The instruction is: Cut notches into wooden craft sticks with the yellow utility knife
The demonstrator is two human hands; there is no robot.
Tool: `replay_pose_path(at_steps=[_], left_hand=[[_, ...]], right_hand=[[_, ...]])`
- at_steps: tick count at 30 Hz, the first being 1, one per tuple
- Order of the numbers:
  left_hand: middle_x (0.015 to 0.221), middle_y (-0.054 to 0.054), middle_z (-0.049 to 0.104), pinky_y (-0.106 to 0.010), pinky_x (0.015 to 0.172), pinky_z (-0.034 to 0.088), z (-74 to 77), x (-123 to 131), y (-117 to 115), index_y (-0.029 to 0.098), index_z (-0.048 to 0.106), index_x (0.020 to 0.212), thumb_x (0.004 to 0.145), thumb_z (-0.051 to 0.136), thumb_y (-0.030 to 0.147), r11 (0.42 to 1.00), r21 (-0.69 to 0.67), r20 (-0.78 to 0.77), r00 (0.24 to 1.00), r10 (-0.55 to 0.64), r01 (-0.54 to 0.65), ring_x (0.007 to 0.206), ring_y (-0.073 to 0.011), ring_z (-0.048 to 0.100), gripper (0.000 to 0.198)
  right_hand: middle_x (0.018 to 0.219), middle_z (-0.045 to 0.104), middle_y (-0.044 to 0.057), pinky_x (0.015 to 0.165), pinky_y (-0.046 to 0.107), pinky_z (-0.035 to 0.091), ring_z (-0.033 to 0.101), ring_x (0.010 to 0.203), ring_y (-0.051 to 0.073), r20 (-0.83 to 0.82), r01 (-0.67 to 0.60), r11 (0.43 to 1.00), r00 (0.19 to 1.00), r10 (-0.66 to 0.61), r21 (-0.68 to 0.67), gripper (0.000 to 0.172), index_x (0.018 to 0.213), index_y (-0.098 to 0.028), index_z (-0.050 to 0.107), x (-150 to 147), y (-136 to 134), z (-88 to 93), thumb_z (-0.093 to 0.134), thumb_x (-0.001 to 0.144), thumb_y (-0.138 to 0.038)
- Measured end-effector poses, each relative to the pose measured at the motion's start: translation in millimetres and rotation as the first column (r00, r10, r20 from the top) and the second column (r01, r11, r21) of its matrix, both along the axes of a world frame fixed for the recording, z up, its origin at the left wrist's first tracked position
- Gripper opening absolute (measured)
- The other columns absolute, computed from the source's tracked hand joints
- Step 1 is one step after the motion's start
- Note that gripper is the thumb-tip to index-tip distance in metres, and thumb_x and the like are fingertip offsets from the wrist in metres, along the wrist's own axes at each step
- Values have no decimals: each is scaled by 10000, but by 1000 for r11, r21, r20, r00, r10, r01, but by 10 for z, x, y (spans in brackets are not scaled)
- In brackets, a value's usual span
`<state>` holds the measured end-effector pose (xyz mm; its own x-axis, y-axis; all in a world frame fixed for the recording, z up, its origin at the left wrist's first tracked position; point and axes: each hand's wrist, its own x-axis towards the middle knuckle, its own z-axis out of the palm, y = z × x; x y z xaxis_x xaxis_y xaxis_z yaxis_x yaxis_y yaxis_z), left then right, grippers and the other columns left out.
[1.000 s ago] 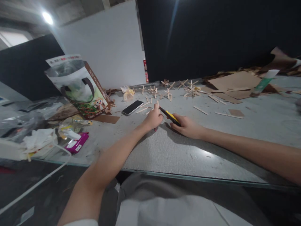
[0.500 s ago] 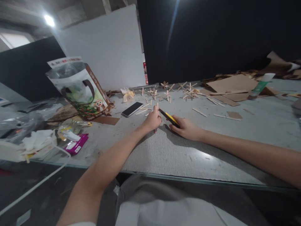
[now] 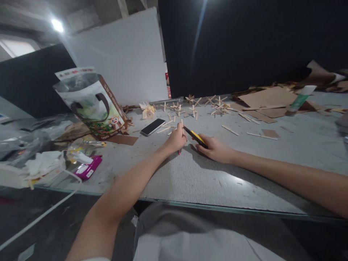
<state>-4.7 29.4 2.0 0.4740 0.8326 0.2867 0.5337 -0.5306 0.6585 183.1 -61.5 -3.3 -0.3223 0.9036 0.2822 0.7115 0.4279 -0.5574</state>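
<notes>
In the middle of the table, my left hand (image 3: 177, 139) is closed round a thin wooden stick (image 3: 182, 122), whose pale end shows above the fingers. A small pinkish-red tip (image 3: 179, 152) pokes out below the same hand; whether it belongs to the stick I cannot tell. My right hand (image 3: 213, 147) grips a yellow and black utility knife (image 3: 198, 137). The knife points up and left, its front end close to the stick and the left fingers. Whether the blade touches the stick is too small to make out.
A black phone (image 3: 153, 127) lies just beyond my left hand. Several crossed wooden sticks (image 3: 220, 107) lie farther back. Cardboard sheets (image 3: 268, 98) and a green-and-white glue tube (image 3: 302, 98) are at right. A printed bag (image 3: 94, 105) and a purple packet (image 3: 88, 168) are at left.
Both hands keep almost the same place and grip. The view has shifted only very slightly.
</notes>
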Motion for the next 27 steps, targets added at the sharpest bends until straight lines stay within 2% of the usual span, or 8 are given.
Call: replay_pose_path(at_steps=[3,6,12,16,21,25,27], left_hand=[[715,12,665,-257,634,473,17,-4,-6,187,490,1180,760,499,-12,1000,-13,19,1000,-15,15,677,-167,647,465],[747,5,687,-261,670,499,39,-35,3,189,482,1232,788,500,10,997,-13,57,995,-81,82,702,-164,660,479],[784,-7,711,-240,627,503,56,-59,12,197,485,1266,859,504,85,989,8,124,981,-147,147,640,-137,642,422],[753,-1,722,-219,548,478,71,-13,-38,192,461,1246,854,524,90,988,-81,203,972,-115,134,538,-118,614,410],[716,21,712,-217,533,483,121,11,-81,200,494,1199,830,563,100,988,-96,214,972,-99,121,509,-114,601,388],[666,30,691,-230,514,496,127,42,-81,190,464,1209,843,549,99,962,-238,315,947,-54,134,483,-132,624,386],[689,21,705,-222,493,483,129,33,-74,195,471,1200,839,544,89,973,-196,306,951,-56,120,469,-127,617,384]], right_hand=[[724,581,25,598,306,360,496,620,188,-12,0,1000,1000,0,-7,304,1053,-178,568,3,-1,-1,464,928,-434],[699,568,15,591,306,362,486,593,183,-29,-9,1000,1000,9,-7,330,1105,-169,571,8,-9,-2,458,930,-424],[677,558,2,567,298,365,479,564,176,-35,-17,1000,999,17,-4,365,1176,-156,552,25,-16,-22,433,941,-409],[676,566,-2,574,293,368,495,566,176,-43,-29,999,999,30,28,369,1218,-160,547,27,-20,-33,444,943,-383],[655,556,-13,556,284,362,477,543,167,-69,-28,999,997,30,28,322,1178,-168,550,16,-31,-15,457,947,-373],[707,590,8,599,295,396,518,587,180,-62,-53,998,997,54,18,359,1216,-158,545,17,-40,12,445,944,-369],[704,587,7,595,297,392,515,584,184,-50,-43,999,998,43,9,389,1248,-153,535,21,-40,11,446,944,-378]])
